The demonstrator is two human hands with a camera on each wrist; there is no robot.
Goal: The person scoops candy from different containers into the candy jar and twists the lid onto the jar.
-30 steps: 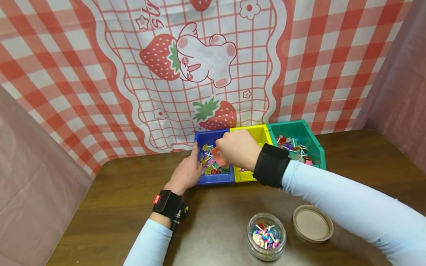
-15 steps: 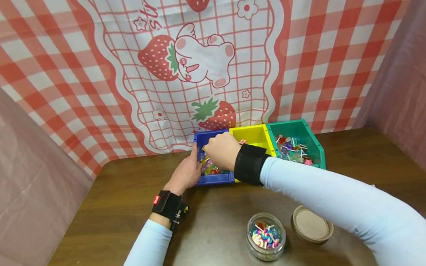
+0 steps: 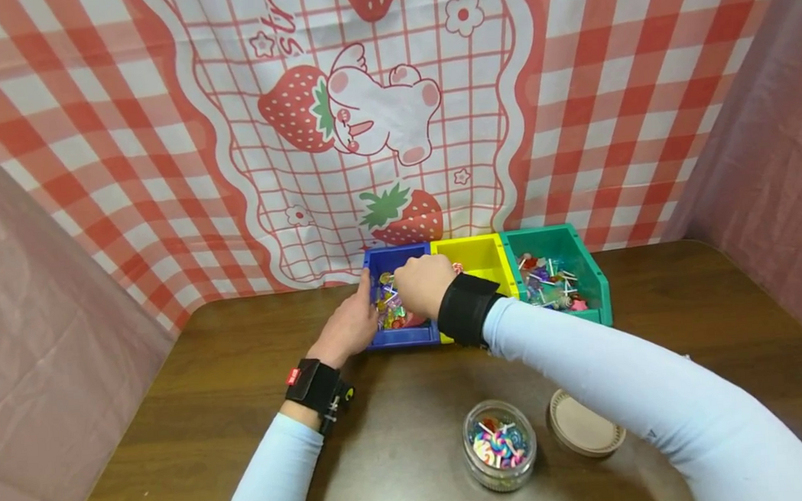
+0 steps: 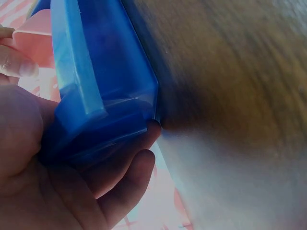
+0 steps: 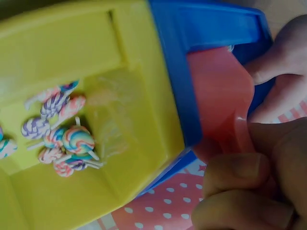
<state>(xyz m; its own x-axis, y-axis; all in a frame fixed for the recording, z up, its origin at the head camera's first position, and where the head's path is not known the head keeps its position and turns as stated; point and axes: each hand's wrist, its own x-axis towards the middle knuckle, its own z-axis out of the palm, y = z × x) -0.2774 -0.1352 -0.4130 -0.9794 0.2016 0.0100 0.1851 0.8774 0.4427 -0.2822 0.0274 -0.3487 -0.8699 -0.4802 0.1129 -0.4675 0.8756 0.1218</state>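
My left hand (image 3: 347,326) grips the left side of the blue bin (image 3: 404,339), with its fingers around the outer wall in the left wrist view. My right hand (image 3: 425,283) is over the bin's right part and holds a pink scoop (image 5: 220,91) by its handle, fingers curled. The scoop is inside the blue bin, its blade low among the small colourful candy-shaped charms (image 3: 389,301); my right hand hides most of it in the head view. The left thumb is close to the scoop's blade in the right wrist view.
A yellow bin (image 3: 469,242) with swirl lollipop charms (image 5: 76,139) adjoins the blue one. A green bin (image 3: 603,292) with mixed charms stands to the right. Nearer on the wooden table (image 3: 226,430) stand an open jar (image 3: 501,474) of charms and its lid (image 3: 584,423).
My right hand has moved left, from over the yellow bin's edge to over the blue bin, then slightly down and right with the scoop. The left hand stays in place.
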